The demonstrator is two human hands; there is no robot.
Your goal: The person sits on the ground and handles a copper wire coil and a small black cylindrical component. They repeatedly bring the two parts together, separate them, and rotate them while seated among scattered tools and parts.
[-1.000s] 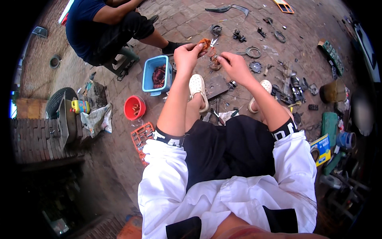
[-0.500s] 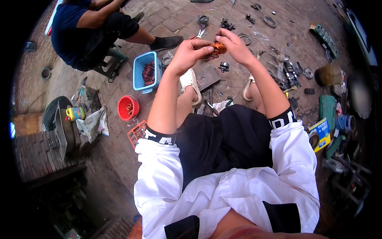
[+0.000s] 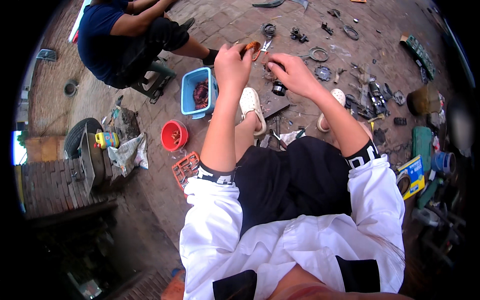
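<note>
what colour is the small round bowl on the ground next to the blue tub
Red: the bowl sits on the brick paving just left of the blue tub, clearest in the head view.

blue tub [image 3: 192,87] and red bowl [image 3: 174,135] crowd the left, scattered metal parts [image 3: 370,95] right, bare paving [image 3: 225,22] ahead

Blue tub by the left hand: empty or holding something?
Holding something: the blue tub stands upright with a dark reddish tangle inside.

Soft, even daylight makes the brick ground bright with only faint shadows, the round picture bends and goes black at its edges, and the far corners look dark and a bit blurry.
</note>
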